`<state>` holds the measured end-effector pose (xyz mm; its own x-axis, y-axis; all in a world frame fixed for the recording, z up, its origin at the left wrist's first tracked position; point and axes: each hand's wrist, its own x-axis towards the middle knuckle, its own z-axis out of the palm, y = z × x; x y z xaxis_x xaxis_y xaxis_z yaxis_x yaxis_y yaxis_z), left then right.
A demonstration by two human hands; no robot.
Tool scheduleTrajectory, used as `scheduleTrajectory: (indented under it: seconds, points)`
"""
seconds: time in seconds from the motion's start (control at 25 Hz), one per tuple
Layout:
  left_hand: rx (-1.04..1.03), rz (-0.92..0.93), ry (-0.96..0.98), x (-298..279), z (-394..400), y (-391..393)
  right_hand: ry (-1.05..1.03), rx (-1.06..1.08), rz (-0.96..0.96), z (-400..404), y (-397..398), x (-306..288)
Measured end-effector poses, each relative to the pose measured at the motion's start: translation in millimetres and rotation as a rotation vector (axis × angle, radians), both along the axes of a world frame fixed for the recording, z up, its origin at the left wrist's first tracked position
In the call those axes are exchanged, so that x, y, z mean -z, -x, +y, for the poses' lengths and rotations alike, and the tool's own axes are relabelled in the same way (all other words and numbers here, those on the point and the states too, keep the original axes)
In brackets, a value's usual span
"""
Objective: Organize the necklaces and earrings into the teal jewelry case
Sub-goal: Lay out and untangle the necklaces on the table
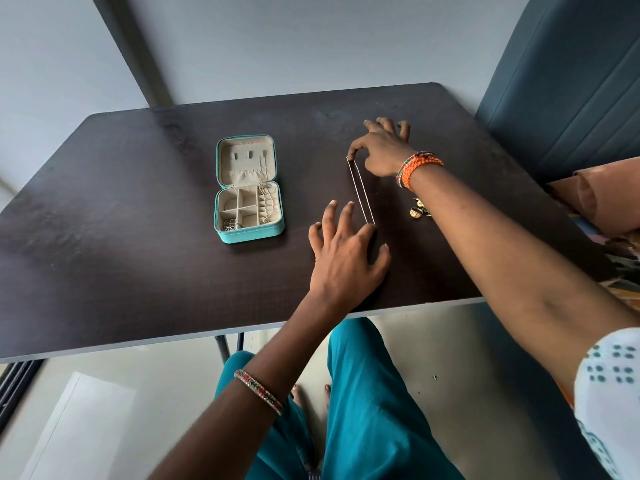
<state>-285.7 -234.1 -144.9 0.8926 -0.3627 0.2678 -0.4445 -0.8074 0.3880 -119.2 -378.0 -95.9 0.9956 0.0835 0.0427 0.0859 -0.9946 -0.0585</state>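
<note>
The teal jewelry case [249, 233] lies open on the dark table, lid flat towards the far side. A silver chain sits in its near-left compartment, and another runs from the lid pocket down the right side. To the right of the case a thin necklace [362, 190] is stretched in a long narrow loop. My right hand [381, 150] pinches its far end between thumb and forefinger. My left hand [346, 251] has its fingers spread, and its forefinger tip is at the loop's near end. Gold earrings [419, 211] lie just beside my right forearm.
The dark table [121, 237] has its near edge just behind my left wrist. A dark blue padded seat back [571, 81] stands at the far right, and patterned cloth lies at the table's right edge. The wall is close behind the table.
</note>
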Motion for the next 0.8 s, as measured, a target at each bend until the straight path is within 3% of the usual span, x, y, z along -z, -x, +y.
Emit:
scheduleTrajectory:
  seconds: [0.6, 0.8]
  points:
    - [0.006, -0.032, 0.007, 6, -1, -3, -0.053, -0.009, -0.025, 1, 2, -3]
    - [-0.037, -0.107, 0.258, 1, 4, -1, -0.196, 0.012, -0.25, 5, 20, -17]
